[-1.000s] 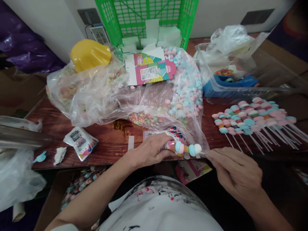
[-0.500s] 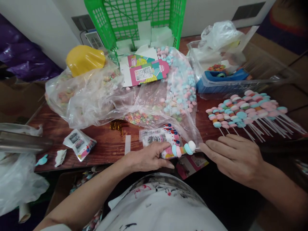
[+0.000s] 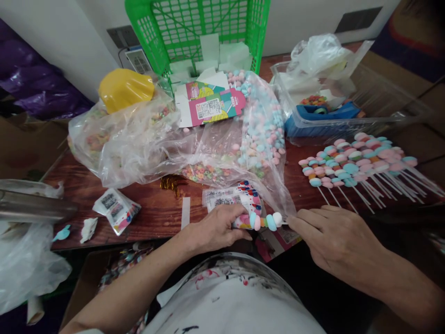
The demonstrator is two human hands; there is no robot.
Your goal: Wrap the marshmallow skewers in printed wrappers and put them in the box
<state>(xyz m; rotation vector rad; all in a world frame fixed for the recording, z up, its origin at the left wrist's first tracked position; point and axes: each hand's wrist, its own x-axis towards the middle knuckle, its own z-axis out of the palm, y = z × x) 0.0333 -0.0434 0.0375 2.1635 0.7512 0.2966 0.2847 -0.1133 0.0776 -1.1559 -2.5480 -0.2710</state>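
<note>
My left hand (image 3: 219,228) is closed on a small printed plastic bag (image 3: 240,221) at the table's front edge. Its fingers hide most of the bag. A candy skewer (image 3: 263,221) of blue, pink, orange and white pieces lies level between my hands. Its left end meets the bag; whether the tip is inside, I cannot tell. My right hand (image 3: 339,243) pinches the skewer's white stick at the right. Just behind my left hand lies a stack of printed bags (image 3: 232,195). Many finished candy skewers (image 3: 351,169) are piled on the right of the table.
Large clear bags of ring candy (image 3: 121,144) and pink-and-blue candy (image 3: 264,125) cover the middle. Behind are printed cards (image 3: 208,106) and a green basket (image 3: 259,41). A clear tub (image 3: 333,123) stands back right; more printed bags (image 3: 116,208) lie left.
The skewer has tilted to lie more level, while my hands keep their hold. The whole view has shifted slightly.
</note>
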